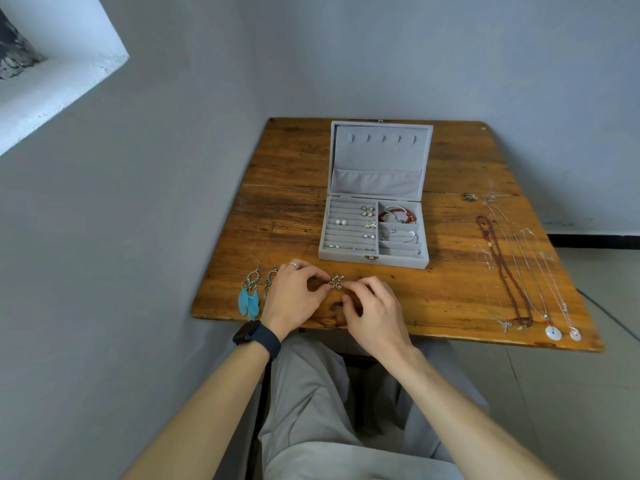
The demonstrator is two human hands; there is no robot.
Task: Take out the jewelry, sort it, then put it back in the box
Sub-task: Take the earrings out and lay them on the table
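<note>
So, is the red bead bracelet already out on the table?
No, the red bead bracelet lies in the top right compartment of the open jewelry box, not on the table.

worn glossy wooden table (450,292), matt grey velvety box (375,157), metal earrings (336,282)

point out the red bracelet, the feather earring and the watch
red bracelet (397,214), head view, red beads on its near arc
feather earring (248,299), head view, blue feathers
watch (246,332), head view, dark face on the left wrist
</note>
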